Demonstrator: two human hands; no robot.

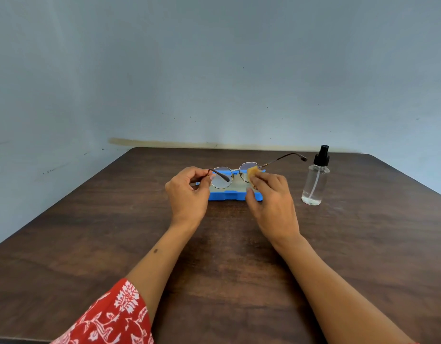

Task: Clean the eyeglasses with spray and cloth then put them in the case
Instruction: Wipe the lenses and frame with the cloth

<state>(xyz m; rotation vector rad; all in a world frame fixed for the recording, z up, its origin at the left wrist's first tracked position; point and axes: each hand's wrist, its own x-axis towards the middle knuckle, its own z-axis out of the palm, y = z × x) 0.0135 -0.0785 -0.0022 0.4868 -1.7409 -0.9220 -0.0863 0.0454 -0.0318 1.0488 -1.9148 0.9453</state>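
Round thin-rimmed eyeglasses are held up over an open blue case in the middle of the table. My left hand pinches the frame at its left hinge, with that temple folded across the left lens. My right hand pinches a small tan cloth against the right lens. The right temple sticks out toward a clear spray bottle with a black pump top, standing upright to the right of my right hand.
A dark wooden table runs to a pale blue-grey wall at the back. Its left and right edges slope away toward the near corners. A red patterned sleeve covers my left upper forearm.
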